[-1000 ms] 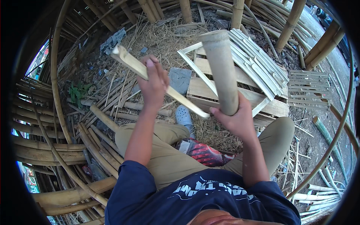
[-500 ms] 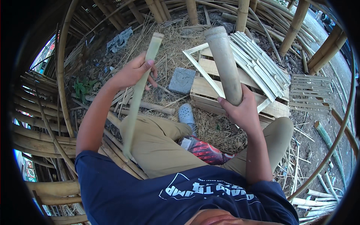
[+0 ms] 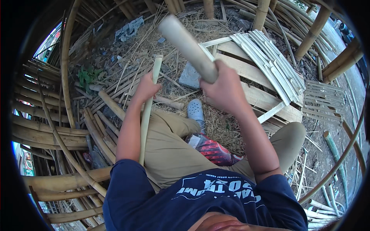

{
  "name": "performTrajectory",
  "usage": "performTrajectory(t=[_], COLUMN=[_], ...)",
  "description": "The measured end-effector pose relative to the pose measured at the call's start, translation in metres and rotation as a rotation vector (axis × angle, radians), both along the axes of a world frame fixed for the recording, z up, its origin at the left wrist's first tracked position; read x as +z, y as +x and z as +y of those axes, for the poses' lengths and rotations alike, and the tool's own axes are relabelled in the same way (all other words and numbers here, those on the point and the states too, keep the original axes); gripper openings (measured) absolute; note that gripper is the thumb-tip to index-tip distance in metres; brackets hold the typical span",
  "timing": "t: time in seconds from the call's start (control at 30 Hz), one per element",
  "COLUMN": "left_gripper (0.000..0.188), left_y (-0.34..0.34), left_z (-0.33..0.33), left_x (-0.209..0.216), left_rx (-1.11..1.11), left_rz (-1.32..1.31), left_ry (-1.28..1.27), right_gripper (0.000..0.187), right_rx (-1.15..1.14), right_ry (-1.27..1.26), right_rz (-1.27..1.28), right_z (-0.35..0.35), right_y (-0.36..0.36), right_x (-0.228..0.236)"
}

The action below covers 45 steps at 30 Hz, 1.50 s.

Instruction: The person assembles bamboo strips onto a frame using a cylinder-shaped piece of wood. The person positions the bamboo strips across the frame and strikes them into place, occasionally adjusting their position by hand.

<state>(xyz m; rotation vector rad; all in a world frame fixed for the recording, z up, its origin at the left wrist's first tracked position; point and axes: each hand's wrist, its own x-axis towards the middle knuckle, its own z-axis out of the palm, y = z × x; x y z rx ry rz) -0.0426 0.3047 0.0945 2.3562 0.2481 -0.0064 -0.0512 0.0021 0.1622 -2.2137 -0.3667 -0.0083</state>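
My left hand point(image 3: 145, 87) grips a long pale split bamboo strip point(image 3: 148, 115) that runs from near my left shoulder up past the hand, almost upright. My right hand point(image 3: 225, 89) is closed round the lower end of a thick round bamboo piece point(image 3: 187, 46), which points up and to the left, its blurred end above the strip's top. I sit on the ground in tan trousers, knees apart, with a grey clog point(image 3: 195, 110) on one foot between them.
A stack of pale bamboo slats point(image 3: 269, 65) lies on a wooden pallet point(image 3: 266, 101) ahead right. A grey stone block point(image 3: 190, 77) sits by the clog, a red patterned cloth point(image 3: 212, 149) on my lap. Bamboo poles point(image 3: 50, 134) pile at left; straw covers the ground.
The thick bamboo piece has swung from upright at right to tilted left over the strip. My left hand has drawn the strip in closer and stood it more upright.
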Motion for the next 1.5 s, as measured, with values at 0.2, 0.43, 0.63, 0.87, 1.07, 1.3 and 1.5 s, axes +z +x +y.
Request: performTrajectory(t=[0.2, 0.43, 0.63, 0.87, 1.07, 1.3, 1.5], left_gripper=[0.031, 0.033, 0.030, 0.032, 0.029, 0.034, 0.041], left_y=[-0.006, -0.011, 0.003, 0.000, -0.002, -0.004, 0.001], left_z=[0.004, 0.022, 0.021, 0.011, 0.024, 0.013, 0.007], left_x=[-0.010, -0.017, -0.051, -0.009, -0.027, -0.027, -0.022], left_rx=[0.055, 0.002, -0.061, 0.068, 0.074, -0.005, -0.072], left_rz=[0.056, -0.035, -0.156, 0.031, -0.024, -0.040, 0.004], left_ry=[-0.048, 0.087, 0.240, -0.010, 0.036, 0.065, 0.083], right_gripper=[0.040, 0.039, 0.033, 0.038, 0.042, 0.038, 0.043], right_rx=[-0.037, -0.185, 0.067, -0.095, -0.167, 0.034, -0.085], right_ry=[-0.077, 0.230, -0.316, 0.081, 0.014, -0.347, -0.089], right_rz=[-0.070, -0.142, -0.165, -0.219, -0.212, -0.179, -0.270], right_z=[0.042, 0.058, 0.091, 0.092, 0.087, 0.088, 0.080], right_y=[0.004, 0.023, 0.036, 0.035, 0.042, 0.035, 0.047], right_x=[-0.021, 0.018, -0.067, -0.041, -0.032, -0.064, -0.075])
